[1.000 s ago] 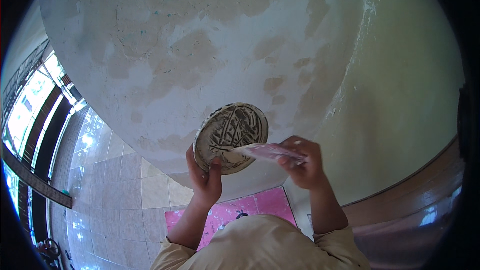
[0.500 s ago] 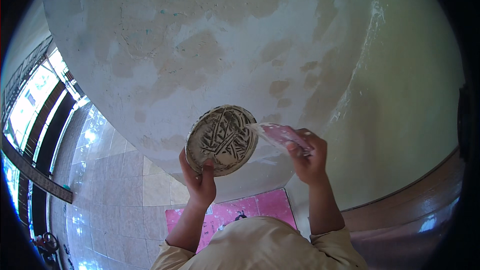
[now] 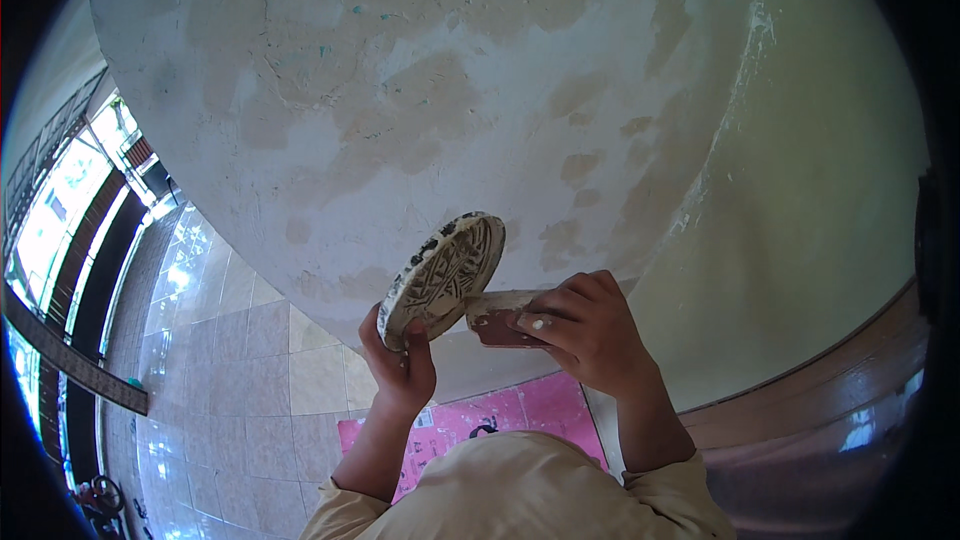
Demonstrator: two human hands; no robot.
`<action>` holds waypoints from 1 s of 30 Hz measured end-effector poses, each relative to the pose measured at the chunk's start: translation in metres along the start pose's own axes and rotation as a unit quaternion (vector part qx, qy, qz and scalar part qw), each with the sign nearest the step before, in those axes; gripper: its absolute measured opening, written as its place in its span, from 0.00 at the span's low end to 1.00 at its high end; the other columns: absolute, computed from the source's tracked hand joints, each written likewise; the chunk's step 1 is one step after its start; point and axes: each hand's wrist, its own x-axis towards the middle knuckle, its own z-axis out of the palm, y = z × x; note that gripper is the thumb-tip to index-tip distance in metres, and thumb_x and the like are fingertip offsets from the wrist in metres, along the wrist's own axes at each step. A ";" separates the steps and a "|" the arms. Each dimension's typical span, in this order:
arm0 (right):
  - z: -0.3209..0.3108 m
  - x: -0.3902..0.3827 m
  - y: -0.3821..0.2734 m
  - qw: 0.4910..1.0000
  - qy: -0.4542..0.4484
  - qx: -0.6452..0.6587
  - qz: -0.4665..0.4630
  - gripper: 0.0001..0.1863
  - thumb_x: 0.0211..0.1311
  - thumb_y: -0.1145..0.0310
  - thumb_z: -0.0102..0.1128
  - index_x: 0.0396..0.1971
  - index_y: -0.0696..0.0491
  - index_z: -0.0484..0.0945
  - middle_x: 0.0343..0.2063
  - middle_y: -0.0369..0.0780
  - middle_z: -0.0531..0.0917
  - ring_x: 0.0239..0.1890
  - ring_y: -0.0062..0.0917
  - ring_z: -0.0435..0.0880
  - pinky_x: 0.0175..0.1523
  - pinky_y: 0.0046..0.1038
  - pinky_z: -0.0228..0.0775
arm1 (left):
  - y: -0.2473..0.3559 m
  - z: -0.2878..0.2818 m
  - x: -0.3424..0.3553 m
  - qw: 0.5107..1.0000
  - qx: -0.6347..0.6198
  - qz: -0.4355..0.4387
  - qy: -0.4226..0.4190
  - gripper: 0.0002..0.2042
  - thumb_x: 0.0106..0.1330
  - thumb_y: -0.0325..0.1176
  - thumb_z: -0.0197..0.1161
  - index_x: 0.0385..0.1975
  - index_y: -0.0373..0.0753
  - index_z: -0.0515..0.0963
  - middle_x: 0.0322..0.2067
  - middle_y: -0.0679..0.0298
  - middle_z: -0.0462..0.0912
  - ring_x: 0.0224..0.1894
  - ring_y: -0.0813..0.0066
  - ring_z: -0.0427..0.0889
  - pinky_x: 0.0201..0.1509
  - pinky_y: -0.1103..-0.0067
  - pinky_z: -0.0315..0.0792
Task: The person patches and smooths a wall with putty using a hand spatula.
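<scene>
My left hand (image 3: 402, 372) grips a round, shallow dish (image 3: 447, 265) by its lower edge, thumb inside and fingers behind. The dish is tilted on its side, its dark inside streaked with pale putty and its rim caked with it. In my right hand (image 3: 598, 335) is a flat reddish putty scraper (image 3: 505, 328), pinched between thumb and fingers. Its putty-coated edge meets the dish's lower right rim. A white dab of putty sits on one of my right fingers. Beyond both hands rises the patchy wall (image 3: 400, 120), with beige and whitish filler areas.
A rough white seam (image 3: 735, 105) runs down the wall, with a greenish wall (image 3: 820, 190) to its right. Below me lies a pink sheet (image 3: 530, 415) on tiled floor (image 3: 235, 370). Brown shiny panelling (image 3: 820, 420) curves at lower right; a bright opening (image 3: 60, 200) is at left.
The dish has turned from facing me to a steep sideways tilt. My right hand has moved left and down, and the scraper now lies nearly level against the dish's rim.
</scene>
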 end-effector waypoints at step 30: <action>0.051 0.031 0.056 0.936 0.303 -0.079 -0.158 0.20 0.41 0.68 0.73 0.38 0.36 0.80 0.30 0.28 0.77 0.31 0.19 0.78 0.32 0.22 0.69 | -0.015 -0.015 0.006 0.967 -0.084 -0.232 -0.061 0.22 0.57 0.19 0.48 0.55 0.29 0.63 0.46 0.59 0.75 0.50 0.74 0.71 0.57 0.78 0.64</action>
